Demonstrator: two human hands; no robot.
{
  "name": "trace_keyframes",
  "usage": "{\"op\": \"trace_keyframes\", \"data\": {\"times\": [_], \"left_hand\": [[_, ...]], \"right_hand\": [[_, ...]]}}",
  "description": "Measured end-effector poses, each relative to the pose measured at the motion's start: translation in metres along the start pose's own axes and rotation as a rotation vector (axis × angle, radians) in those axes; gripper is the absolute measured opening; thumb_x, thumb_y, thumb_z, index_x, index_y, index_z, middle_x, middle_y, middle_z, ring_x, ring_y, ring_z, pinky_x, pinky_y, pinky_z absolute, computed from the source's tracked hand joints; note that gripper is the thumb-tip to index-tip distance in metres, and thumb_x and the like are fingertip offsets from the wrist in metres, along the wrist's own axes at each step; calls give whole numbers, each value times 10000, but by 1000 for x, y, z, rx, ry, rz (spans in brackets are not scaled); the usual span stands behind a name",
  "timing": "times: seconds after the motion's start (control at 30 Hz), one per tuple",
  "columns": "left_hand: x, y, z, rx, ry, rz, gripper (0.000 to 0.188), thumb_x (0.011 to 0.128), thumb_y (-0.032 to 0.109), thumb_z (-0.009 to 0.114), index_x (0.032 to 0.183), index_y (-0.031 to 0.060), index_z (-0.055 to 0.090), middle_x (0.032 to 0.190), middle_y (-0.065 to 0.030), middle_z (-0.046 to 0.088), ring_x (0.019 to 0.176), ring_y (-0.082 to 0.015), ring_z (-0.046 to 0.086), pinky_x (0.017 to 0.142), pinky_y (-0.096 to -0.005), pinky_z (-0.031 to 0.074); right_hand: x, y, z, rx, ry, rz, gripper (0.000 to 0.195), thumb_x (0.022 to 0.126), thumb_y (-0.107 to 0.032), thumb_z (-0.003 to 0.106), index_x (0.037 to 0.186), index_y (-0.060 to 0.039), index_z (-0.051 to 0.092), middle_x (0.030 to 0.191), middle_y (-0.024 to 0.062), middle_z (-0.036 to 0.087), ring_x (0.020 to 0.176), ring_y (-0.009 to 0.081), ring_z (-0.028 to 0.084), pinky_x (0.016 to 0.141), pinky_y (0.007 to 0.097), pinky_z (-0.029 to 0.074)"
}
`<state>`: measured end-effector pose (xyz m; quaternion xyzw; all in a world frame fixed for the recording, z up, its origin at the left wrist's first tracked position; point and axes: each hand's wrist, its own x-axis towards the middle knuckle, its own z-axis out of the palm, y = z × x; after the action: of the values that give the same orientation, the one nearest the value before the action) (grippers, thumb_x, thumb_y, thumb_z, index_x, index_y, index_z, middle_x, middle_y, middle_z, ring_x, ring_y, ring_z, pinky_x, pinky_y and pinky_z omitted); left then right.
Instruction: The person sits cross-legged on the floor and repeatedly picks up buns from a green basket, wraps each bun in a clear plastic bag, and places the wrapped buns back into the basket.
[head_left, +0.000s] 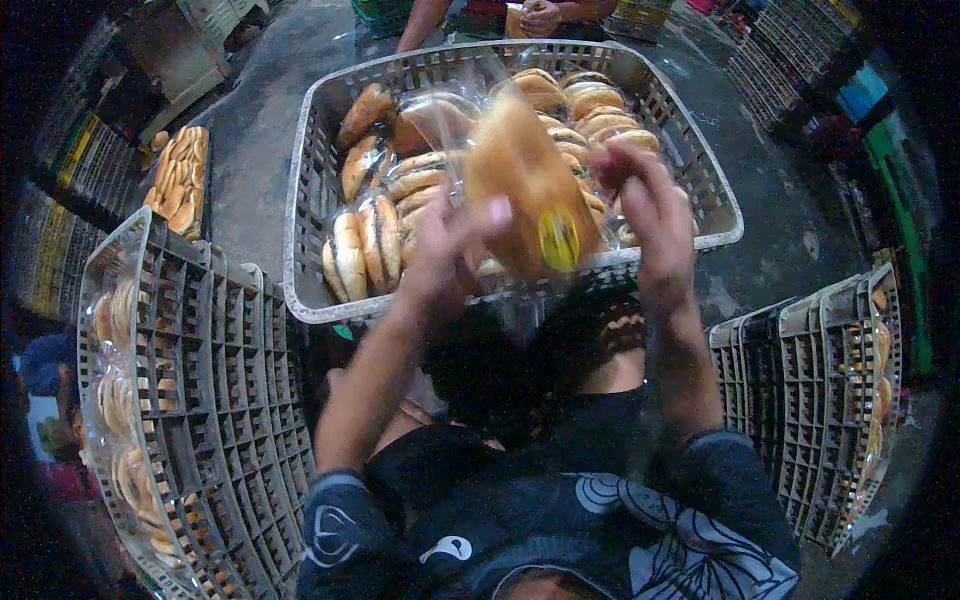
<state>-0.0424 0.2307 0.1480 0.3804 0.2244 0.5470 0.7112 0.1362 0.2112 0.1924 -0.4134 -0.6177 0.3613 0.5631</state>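
A clear plastic bag of bread (517, 165) with a yellow label is tilted and blurred by motion between my hands, above a grey plastic crate (341, 309). My left hand (457, 240) is at the bag's lower left, its thumb overlapping the bag; blur hides whether it grips. To the bag's right, my right hand (645, 191) has its fingers apart and nothing visible in them. Inside the crate are several bagged filled buns (379, 232), some standing on edge in rows. Behind the moving bag, part of the crate's contents is hidden.
Tall crates of bagged bread stand close on my left (217, 390) and right (817, 405). Loose buns (180, 180) lie on a tray at the far left. Across the crate, another person's hand (541, 16) is visible. Stacked crates (787, 60) stand at the back right.
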Motion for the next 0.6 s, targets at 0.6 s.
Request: {"op": "trace_keyframes", "data": {"times": [0.6], "left_hand": [[-164, -118, -16, -85, -64, -156, 835, 695, 288, 642, 1302, -21, 160, 1329, -170, 250, 1241, -236, 239, 1009, -352, 191]], "right_hand": [[-185, 47, -22, 527, -238, 364, 210, 857, -229, 465, 764, -40, 464, 730, 16, 484, 674, 105, 458, 625, 211, 376]]}}
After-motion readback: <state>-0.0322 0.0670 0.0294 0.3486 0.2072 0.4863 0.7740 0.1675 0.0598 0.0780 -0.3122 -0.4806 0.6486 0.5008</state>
